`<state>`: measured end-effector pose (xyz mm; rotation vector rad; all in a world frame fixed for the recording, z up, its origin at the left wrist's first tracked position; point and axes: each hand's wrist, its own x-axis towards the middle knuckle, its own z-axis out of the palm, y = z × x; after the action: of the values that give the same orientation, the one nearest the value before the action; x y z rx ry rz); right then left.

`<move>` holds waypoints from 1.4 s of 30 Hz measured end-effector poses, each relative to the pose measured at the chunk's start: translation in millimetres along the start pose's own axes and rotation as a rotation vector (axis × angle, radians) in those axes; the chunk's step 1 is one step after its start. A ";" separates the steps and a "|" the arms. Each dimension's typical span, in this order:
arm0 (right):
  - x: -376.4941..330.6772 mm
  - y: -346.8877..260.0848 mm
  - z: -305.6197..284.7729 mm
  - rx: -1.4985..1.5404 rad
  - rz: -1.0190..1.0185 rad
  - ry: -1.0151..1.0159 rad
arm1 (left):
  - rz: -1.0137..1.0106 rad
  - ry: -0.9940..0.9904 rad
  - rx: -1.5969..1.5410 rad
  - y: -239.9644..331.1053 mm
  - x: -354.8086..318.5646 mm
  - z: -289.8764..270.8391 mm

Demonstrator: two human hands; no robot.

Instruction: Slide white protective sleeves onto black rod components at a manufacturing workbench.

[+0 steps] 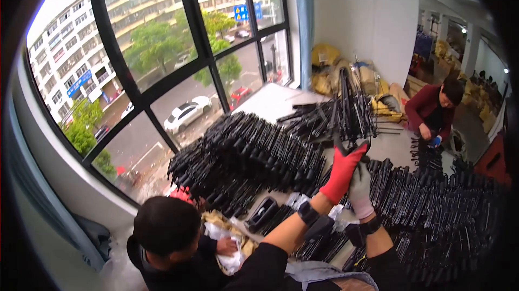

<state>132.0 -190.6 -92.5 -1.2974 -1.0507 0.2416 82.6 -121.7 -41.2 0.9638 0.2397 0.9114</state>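
L hand [344, 172]: red glove, dark tips, raised over tabletop [390, 152]; fingers: can't tell if apart or clamped, tips blend w/ blk parts behind.
R hand [360, 187]: gray glove, just beside L, overlapping in view; fingers mostly hidden, can't tell if together.
Blk rod bundle [344, 104]: far side of tabletop, straight ahead of fingers; long axes approx. away from hands, fanned; L hand nearer, contact unclear.
L stack [251, 147]: blk rods, window side.
R stack [432, 199]: more blk rods.
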 end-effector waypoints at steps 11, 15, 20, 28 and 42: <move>-25.3 -4.1 -31.5 0.000 -0.041 -0.013 | 0.033 0.049 0.110 -22.2 -23.2 20.9; -34.6 -8.7 -57.1 -0.064 0.051 -0.024 | 0.133 0.112 0.402 -40.7 -34.3 17.4; -94.3 -36.7 -131.4 -0.004 0.258 -0.250 | 0.410 -0.030 0.603 21.1 -16.2 -67.8; -210.9 -47.5 -198.9 0.273 0.668 -0.278 | 0.020 -0.129 -0.384 71.3 49.1 -42.3; -59.8 -53.3 -74.4 0.382 0.403 -0.063 | -0.020 -0.106 -0.246 21.0 -10.6 41.1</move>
<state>133.6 -297.4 -69.2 -1.1445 -0.7396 0.7552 86.9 -149.5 -3.0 0.7777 0.0448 0.8468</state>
